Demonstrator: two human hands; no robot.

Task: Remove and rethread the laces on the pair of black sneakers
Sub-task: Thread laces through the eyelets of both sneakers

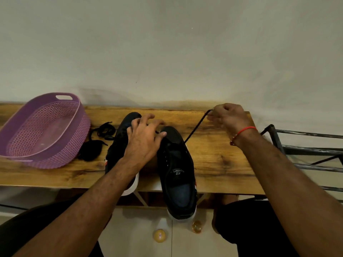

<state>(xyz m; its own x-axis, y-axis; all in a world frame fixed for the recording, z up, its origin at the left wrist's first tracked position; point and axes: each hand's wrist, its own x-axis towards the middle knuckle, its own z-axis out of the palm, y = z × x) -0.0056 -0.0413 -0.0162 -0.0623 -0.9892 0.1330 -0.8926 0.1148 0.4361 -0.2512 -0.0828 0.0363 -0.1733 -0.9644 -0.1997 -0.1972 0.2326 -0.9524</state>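
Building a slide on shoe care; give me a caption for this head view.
Right hand pulls a black lace from the right sneaker while the left hand steadies the pair.

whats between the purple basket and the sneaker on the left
In the head view, a loose black lace lies bunched on the wooden table between the purple basket and the left sneaker.

A wooden table [219,160] stood against the wall. On it lay a purple basket [42,130] at the left, a loose heap of black laces [98,140] beside it, and two black sneakers [176,164] side by side, heels overhanging the near edge.
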